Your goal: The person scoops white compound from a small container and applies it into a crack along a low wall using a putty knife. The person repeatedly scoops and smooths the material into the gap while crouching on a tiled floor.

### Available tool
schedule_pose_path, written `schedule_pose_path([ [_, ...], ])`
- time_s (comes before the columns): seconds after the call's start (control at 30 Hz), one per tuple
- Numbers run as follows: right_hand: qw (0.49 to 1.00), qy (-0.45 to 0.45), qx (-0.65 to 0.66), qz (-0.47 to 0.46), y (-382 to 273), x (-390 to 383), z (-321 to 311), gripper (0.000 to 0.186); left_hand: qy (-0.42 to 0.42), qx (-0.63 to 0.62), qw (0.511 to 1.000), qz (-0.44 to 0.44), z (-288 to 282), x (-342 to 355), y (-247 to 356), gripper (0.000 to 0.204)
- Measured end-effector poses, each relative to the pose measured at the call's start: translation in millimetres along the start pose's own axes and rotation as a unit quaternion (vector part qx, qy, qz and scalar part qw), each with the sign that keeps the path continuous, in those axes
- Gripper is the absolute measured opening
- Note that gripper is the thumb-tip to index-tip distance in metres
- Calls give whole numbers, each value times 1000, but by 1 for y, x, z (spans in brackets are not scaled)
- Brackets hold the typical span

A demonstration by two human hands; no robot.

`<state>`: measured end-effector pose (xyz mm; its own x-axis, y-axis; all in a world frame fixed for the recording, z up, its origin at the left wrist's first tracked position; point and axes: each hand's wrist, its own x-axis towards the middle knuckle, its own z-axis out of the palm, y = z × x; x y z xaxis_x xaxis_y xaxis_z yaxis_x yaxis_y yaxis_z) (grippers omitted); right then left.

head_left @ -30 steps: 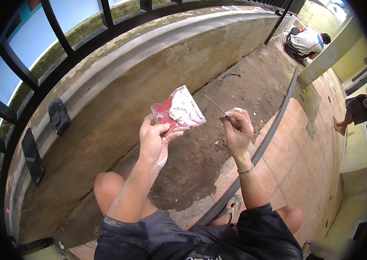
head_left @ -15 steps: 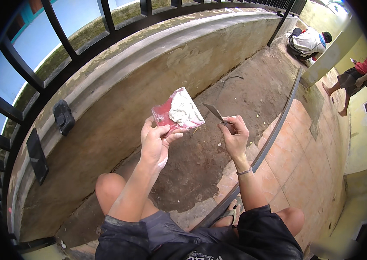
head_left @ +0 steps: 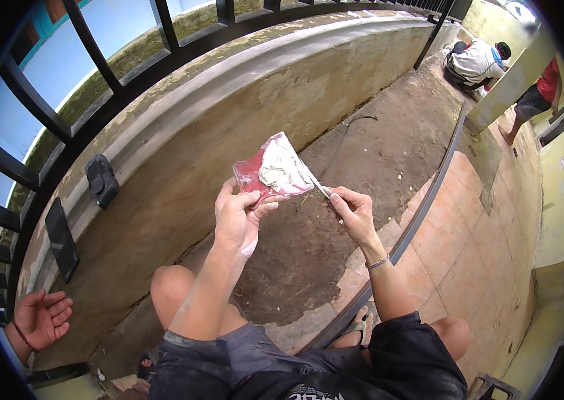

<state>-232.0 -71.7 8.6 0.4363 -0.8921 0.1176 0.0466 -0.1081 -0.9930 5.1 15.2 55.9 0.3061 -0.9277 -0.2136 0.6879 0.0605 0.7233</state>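
Note:
My left hand [head_left: 237,217] is closed on a red, flat plastic piece [head_left: 247,175], its thumb on top and fingers beneath. A thick lump of white putty [head_left: 281,167] covers much of that piece. My right hand [head_left: 355,217] pinches a putty knife [head_left: 319,188], whose thin blade shows nearly edge-on. The blade meets the right edge of the red piece beside the putty. White smears mark my left wrist and fingers.
A low wall [head_left: 229,127] with black railing [head_left: 49,100] runs along the left; a camera-like black object [head_left: 101,181] and a phone [head_left: 62,240] lie on its ledge. Another person's open hand [head_left: 42,320] reaches in at lower left. Two people are farther off; tiles [head_left: 455,233] lie right.
My right hand has moved slightly left and turned the putty knife, bringing its blade to the red piece's edge. Another person's hand has appeared at lower left. The red-shirted person has shifted.

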Motion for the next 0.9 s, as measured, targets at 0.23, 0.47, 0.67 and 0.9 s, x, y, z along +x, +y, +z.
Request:
schedule_pose_path([
  [0.23, 945, -45, -321, -38, -77, 19, -39, 30, 36, 68, 996, 52, 5, 1, -1, 53],
  [0.47, 737, -188, -642, -97, -162, 50, -2, 20, 40, 103, 993, 48, 12, 3, -6, 52],
  [0.67, 592, -279, -745, -133, -185, 50, 24, 17, 58, 94, 993, 50, 12, 3, -9, 56],
  [0.9, 795, -161, -582, 53, -143, 41, -26, 28, 112, 110, 985, 69, -10, 2, 11, 66],
])
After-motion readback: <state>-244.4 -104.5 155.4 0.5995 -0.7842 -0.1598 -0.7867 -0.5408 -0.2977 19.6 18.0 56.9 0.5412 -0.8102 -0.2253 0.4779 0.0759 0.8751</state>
